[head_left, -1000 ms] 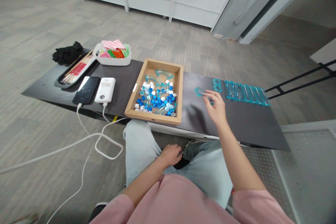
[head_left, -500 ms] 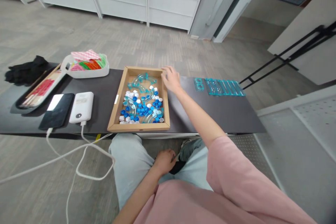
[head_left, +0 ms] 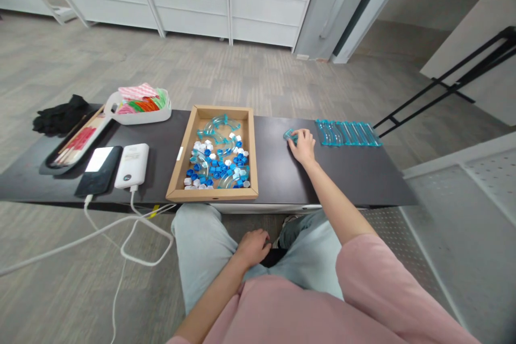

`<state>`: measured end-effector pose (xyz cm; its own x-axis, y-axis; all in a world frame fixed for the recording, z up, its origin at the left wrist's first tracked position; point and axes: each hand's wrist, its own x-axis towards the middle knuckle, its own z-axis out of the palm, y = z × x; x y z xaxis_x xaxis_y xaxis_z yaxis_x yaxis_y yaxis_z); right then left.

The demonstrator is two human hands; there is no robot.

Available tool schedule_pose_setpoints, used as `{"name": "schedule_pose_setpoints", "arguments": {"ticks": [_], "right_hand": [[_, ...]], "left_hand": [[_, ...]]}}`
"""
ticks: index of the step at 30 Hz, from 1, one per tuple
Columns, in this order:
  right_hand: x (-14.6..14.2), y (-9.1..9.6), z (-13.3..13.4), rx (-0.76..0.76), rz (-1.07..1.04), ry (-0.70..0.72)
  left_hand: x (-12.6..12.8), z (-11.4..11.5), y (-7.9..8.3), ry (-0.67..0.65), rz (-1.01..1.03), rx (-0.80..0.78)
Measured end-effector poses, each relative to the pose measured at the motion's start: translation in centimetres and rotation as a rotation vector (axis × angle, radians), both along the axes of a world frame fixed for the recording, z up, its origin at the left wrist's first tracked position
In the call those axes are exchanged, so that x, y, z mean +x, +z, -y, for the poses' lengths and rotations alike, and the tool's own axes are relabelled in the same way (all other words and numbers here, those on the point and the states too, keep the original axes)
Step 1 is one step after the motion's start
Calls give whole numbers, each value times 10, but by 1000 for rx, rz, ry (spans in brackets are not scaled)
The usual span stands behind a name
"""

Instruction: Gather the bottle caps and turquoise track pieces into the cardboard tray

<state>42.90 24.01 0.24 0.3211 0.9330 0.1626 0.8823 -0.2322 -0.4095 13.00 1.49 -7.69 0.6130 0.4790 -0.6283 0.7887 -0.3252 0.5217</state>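
My right hand (head_left: 303, 146) is on the dark table, its fingers closed around a small clear teal plastic piece (head_left: 288, 134); the hand hides part of it. Just to the right lies a row of clear teal tube pieces (head_left: 349, 134), some wavy and some straight, side by side. My left hand (head_left: 253, 248) rests on my thigh, fingers loosely extended, with nothing visible in it. Left of my right hand is a shallow cardboard tray (head_left: 253, 153). It holds curved clear teal tube pieces (head_left: 220, 126) and many blue and white hexagonal pieces (head_left: 217, 169).
On the table's left stand a white power bank (head_left: 131, 165) and a phone (head_left: 98, 171), both with white cables. Behind them are a long tray of red-and-white sticks (head_left: 78, 142), a white basket (head_left: 141, 116) of colourful items and a black cloth (head_left: 60, 115).
My right hand has moved from the cardboard tray's right edge to the small teal pieces and closed on one, now slightly further left. My left hand stays on my thigh.
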Motion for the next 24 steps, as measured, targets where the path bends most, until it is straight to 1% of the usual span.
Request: {"name": "schedule_pose_setpoints", "arguments": {"ticks": [3, 6, 9, 11, 13, 15, 18, 20, 22, 24], "right_hand": [[3, -13, 12, 96, -19, 71], [7, -21, 20, 168, -94, 89], [5, -18, 22, 240, -250, 118], [-8, -10, 21, 310, -360, 165], [-32, 5, 20, 365, -426, 275], [-69, 23, 22, 368, -440, 459], [-132, 49, 30, 283, -423, 779], [-168, 61, 35, 201, -389, 952], [-192, 66, 35, 126, -332, 1040], [-203, 67, 24, 78, -272, 1031]], "left_hand": [[-1, 0, 0, 0, 7, -10], [-1, 1, 0, 10, 21, -10], [-2, 1, 1, 25, 39, -8], [-3, 1, 0, 33, 52, -8], [-3, 1, -1, 40, 67, -8], [-4, 1, -3, 44, 81, -10], [-4, 1, -6, 45, 100, -23], [-4, 1, -8, 44, 110, -32], [-5, 1, -8, 47, 118, -34], [-5, 2, -9, 51, 127, -35]]}}
